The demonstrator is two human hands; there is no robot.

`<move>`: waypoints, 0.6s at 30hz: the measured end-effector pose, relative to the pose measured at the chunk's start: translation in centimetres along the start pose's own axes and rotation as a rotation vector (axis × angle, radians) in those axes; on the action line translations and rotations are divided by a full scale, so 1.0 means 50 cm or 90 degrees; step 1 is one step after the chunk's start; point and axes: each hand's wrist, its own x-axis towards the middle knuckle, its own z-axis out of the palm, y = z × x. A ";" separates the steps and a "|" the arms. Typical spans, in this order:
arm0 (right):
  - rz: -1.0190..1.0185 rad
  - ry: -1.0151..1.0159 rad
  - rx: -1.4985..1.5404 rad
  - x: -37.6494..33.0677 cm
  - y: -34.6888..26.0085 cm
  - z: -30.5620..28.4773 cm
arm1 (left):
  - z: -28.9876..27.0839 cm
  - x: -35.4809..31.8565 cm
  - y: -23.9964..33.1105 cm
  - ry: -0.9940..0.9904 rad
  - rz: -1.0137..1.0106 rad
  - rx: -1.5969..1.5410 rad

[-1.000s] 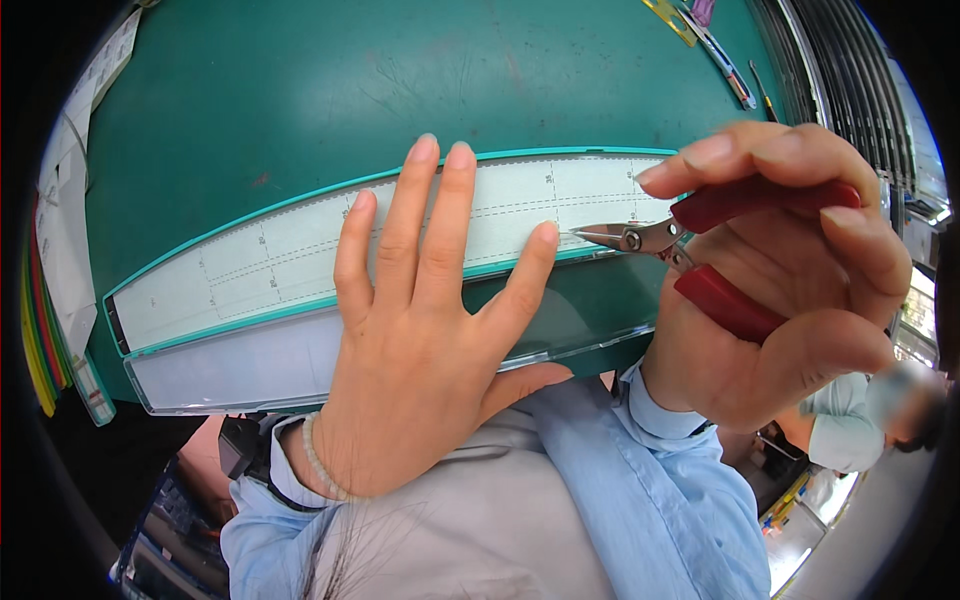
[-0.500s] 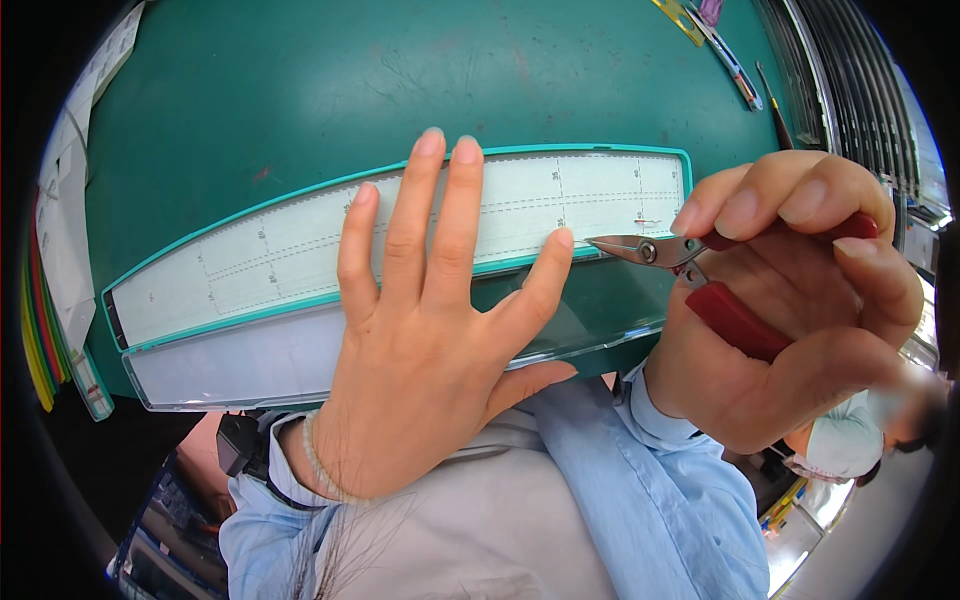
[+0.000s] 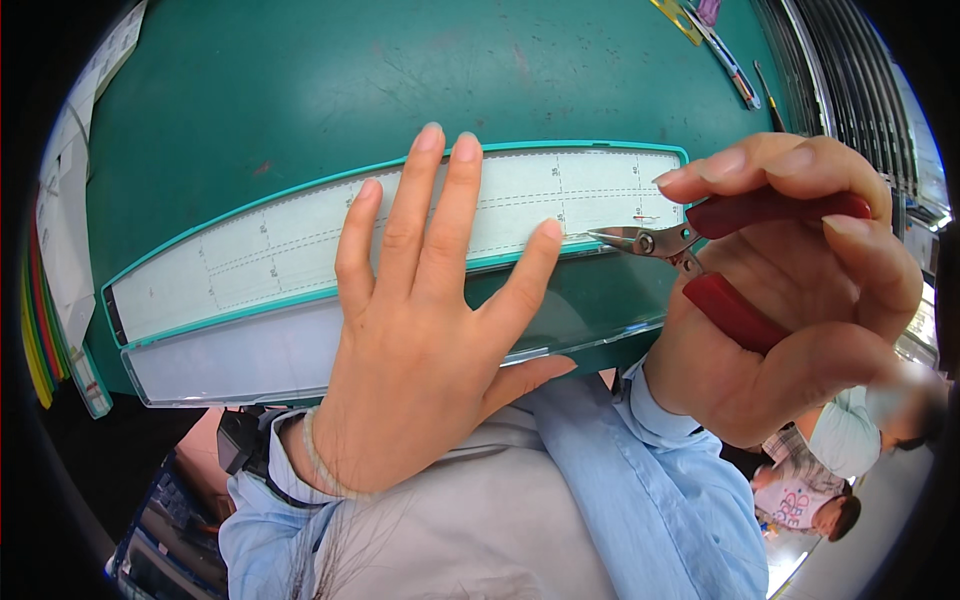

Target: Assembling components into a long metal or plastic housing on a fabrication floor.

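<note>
My left hand (image 3: 420, 290) lies flat with its fingers spread across a long, shallow case with a teal rim (image 3: 225, 222). A white sheet (image 3: 520, 190) with dashed lines and small marks fills the case. Along the near side runs a clear lid (image 3: 240, 352), partly under my left wrist. In my right hand (image 3: 800, 300) is a pair of small pliers with red handles (image 3: 735, 315). Its metal jaws point left, close to the case's near rim, just right of my left index fingertip. A small thin reddish item (image 3: 640, 217) rests on the sheet near its right end.
A green mat (image 3: 300, 90) covers the table. At the far right lie a cutter knife (image 3: 735, 72), a yellow tool (image 3: 680, 20) and a thin pick (image 3: 770, 95). Dark ribbed racks (image 3: 850, 90) line the right edge. Coloured strips (image 3: 48, 330) stand at the left. Other people (image 3: 810, 480) are behind, lower right.
The pliers' handles have spread wider apart as my right fingers loosened and rose slightly. My left hand stays nearly in place, its index fingertip a little further left.
</note>
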 end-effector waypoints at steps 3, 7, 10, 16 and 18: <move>0.000 0.017 -0.009 0.001 -0.001 -0.004 | -0.001 -0.003 -0.003 0.016 -0.004 -0.034; -0.019 0.010 0.016 0.004 0.003 -0.006 | -0.002 -0.005 -0.004 0.023 0.005 -0.040; -0.015 0.004 0.003 0.004 0.005 -0.007 | -0.005 -0.002 -0.001 0.007 0.002 -0.021; -0.006 0.005 0.011 0.006 0.007 -0.009 | -0.004 0.002 0.003 -0.003 -0.004 0.001; -0.009 -0.002 0.021 0.005 0.009 -0.014 | -0.004 0.002 0.003 -0.003 -0.003 0.003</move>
